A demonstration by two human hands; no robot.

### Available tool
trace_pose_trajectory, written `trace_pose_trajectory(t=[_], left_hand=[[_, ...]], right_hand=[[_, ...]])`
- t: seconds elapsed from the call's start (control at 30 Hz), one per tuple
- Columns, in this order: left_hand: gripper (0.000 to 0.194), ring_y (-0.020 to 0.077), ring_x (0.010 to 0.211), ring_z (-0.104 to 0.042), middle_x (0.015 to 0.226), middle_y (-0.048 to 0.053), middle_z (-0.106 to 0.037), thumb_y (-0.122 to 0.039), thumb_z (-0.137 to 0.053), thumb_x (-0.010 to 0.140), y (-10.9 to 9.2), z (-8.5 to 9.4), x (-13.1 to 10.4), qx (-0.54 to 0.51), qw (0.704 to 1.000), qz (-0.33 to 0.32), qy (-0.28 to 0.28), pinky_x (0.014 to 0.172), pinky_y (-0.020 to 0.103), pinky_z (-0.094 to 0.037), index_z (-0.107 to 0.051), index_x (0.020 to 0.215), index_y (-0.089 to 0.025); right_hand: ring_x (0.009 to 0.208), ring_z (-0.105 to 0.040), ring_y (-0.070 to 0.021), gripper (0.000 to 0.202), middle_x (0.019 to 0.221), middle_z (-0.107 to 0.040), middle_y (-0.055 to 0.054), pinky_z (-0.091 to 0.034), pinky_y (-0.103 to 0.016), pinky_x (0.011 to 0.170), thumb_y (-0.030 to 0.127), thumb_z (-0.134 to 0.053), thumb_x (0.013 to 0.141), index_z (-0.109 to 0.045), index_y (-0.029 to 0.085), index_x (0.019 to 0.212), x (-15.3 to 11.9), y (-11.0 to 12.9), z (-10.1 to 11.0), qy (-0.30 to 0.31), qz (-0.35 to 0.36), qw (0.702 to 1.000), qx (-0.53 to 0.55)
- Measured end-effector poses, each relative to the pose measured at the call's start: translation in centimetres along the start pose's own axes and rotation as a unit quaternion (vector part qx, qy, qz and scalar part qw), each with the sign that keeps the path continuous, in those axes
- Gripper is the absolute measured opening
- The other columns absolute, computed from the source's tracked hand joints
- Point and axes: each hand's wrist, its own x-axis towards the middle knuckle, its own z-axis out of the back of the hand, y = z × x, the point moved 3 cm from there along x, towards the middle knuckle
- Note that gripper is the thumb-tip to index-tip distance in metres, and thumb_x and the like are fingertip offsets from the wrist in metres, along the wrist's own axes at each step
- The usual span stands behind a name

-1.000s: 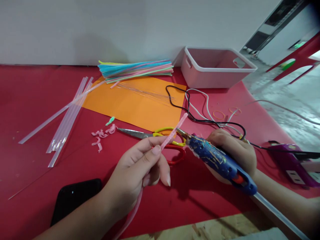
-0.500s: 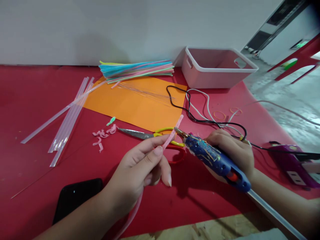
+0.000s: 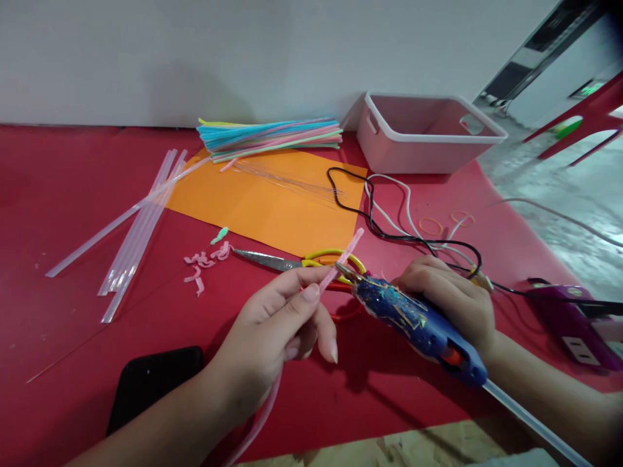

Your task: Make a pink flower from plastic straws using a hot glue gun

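Between thumb and fingers, my left hand pinches a pink pipe cleaner; its tip points up and away, and its tail hangs below the wrist. My right hand is wrapped round a blue hot glue gun, a clear glue stick sticking out of its rear. The gun's metal nozzle is at the pipe cleaner, just beyond my left fingertips; whether it touches I cannot tell. Behind, scissors with yellow and red handles lie on the table, partly hidden by my left hand and the gun.
Pink pipe cleaner curls and a green one lie left of the scissors. Glue sticks, a phone, an orange sheet, bundled pipe cleaners, a pink basket, cables and a purple power strip surround my hands.
The glue gun's nozzle has shifted slightly down and left along the pipe cleaner, nearer my left fingertips. Both hands keep their holds. The whole view has shifted a little.
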Motion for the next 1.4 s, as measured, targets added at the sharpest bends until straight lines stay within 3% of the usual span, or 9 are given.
trace_pose_trajectory(t=[0.27,0.5,0.7,0.93,1.4], left_hand=[[0.013,0.0022,0.037,-0.029,0.048,-0.003,-0.065,-0.028,-0.055,0.097,-0.18,-0.11,-0.11,0.008,1.0,0.003,-0.003,0.038,0.011,-0.02,-0.059,0.095,-0.017],[0.022,0.0027,0.038,-0.028,0.049,-0.003,-0.065,-0.027,-0.055,0.097,-0.04,-0.12,-0.09,0.004,1.0,0.001,0.005,0.039,0.011,-0.022,-0.066,0.115,-0.021],[0.022,0.0021,0.039,-0.032,0.051,-0.001,-0.066,-0.027,-0.059,0.096,0.08,0.03,-0.15,-0.011,1.0,-0.009,0.011,0.04,0.012,-0.023,-0.073,0.112,-0.023],[0.027,0.0047,0.04,-0.031,0.046,-0.004,-0.053,-0.031,-0.06,0.095,0.01,-0.02,-0.26,-0.057,0.998,0.037,0.018,0.04,0.018,-0.017,-0.074,0.117,-0.027],[0.028,0.0055,0.041,-0.022,0.044,-0.007,-0.042,-0.033,-0.06,0.094,-0.06,-0.01,-0.35,-0.068,0.997,0.029,0.032,0.04,0.02,-0.013,-0.075,0.117,-0.026]], right_hand=[[0.062,-0.058,-0.0158,0.007,0.071,-0.063,-0.001,-0.046,-0.033,0.067,0.013,-0.053,0.09,-0.057,0.018,0.094,0.25,0.28,0.18,0.006,0.033,0.999,0.01],[0.066,-0.053,-0.0169,0.016,0.072,-0.06,-0.001,-0.043,-0.029,0.061,0.014,-0.062,0.081,-0.053,0.023,0.09,0.16,-0.05,0.51,-0.021,-0.037,0.997,-0.061],[0.062,-0.051,-0.0147,0.017,0.07,-0.057,0.002,-0.041,-0.027,0.059,0.015,-0.065,0.08,-0.054,0.024,0.09,-0.16,-0.36,0.55,-0.054,-0.056,0.993,-0.084],[0.063,-0.052,-0.0154,0.022,0.071,-0.058,0.002,-0.041,-0.029,0.06,0.014,-0.068,0.077,-0.054,0.023,0.092,-0.08,-0.36,0.56,-0.046,-0.054,0.994,-0.082],[0.063,-0.05,-0.0156,0.022,0.072,-0.056,0.001,-0.04,-0.03,0.06,0.013,-0.066,0.076,-0.053,0.023,0.092,-0.39,-0.31,0.59,-0.041,-0.039,0.996,-0.073]])
